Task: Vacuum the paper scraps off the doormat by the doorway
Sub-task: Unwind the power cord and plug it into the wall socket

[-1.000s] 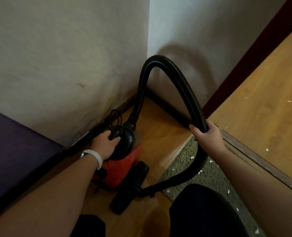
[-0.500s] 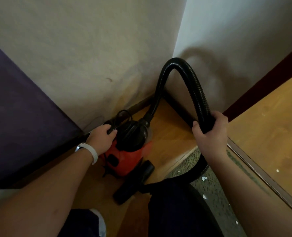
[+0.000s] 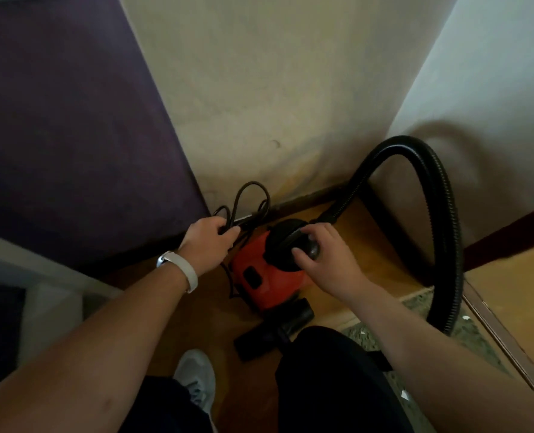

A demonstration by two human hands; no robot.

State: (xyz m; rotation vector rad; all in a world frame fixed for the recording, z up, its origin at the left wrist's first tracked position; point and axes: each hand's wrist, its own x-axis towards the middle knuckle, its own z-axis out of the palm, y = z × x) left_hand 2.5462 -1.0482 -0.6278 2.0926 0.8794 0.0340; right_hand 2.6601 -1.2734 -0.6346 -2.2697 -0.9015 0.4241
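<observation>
A wooden floor (image 3: 365, 232) met pale walls. The left hand (image 3: 209, 245) was closed around the coiled cord (image 3: 253, 198); the right hand (image 3: 325, 260) lay spread on the red vacuum's (image 3: 259, 276) black top. The scrap-strewn doormat (image 3: 465, 342) lay right, under the hose (image 3: 446, 214).

Your vacuum (image 3: 267, 276) red with black top, your hose (image 3: 446, 220) black, wristband (image 3: 188, 270) white, doormat (image 3: 474, 339) speckled grey-green lower right, panel (image 3: 65, 126) purple upper left.
</observation>
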